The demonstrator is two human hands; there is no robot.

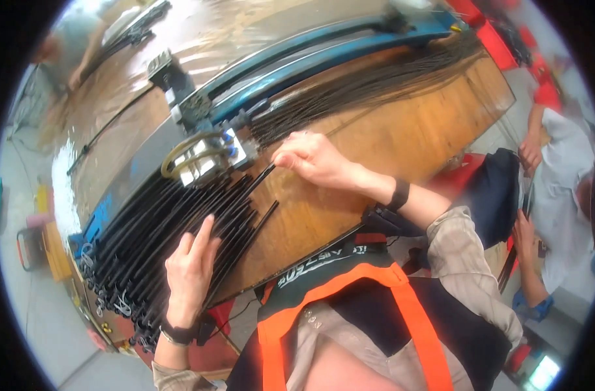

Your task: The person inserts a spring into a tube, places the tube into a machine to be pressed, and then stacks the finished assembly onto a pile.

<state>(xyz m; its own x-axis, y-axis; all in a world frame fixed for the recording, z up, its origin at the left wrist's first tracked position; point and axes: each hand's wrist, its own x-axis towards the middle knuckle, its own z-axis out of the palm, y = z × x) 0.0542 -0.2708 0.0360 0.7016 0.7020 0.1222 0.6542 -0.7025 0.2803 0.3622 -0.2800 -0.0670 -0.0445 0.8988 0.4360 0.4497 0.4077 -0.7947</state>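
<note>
In the foreground, a dark apron with orange straps (276,339) covers the person at the counter (317,212). The left hand (188,267) is loosely spread, its index and middle fingers extended over a pile of black rods (151,231); the rod ends, some with pale loops, crowd the counter's left edge. Farther in, the right hand (316,158) pinches the upper end of one black rod (263,177) between thumb and curled fingers, at the pile's right side and just beside a metal block with a looped hose (209,159). Beyond run a blue rail (297,78) and a bundle of thin dark strands (369,94); a red bin (496,45) stands at the far right corner. The work appears to be in mid-course: a single rod is in hand, while many others lie roughly aligned but ungripped. Glare and overlap obscure the rods near the block, so the finished ones cannot be told from those left.
</note>
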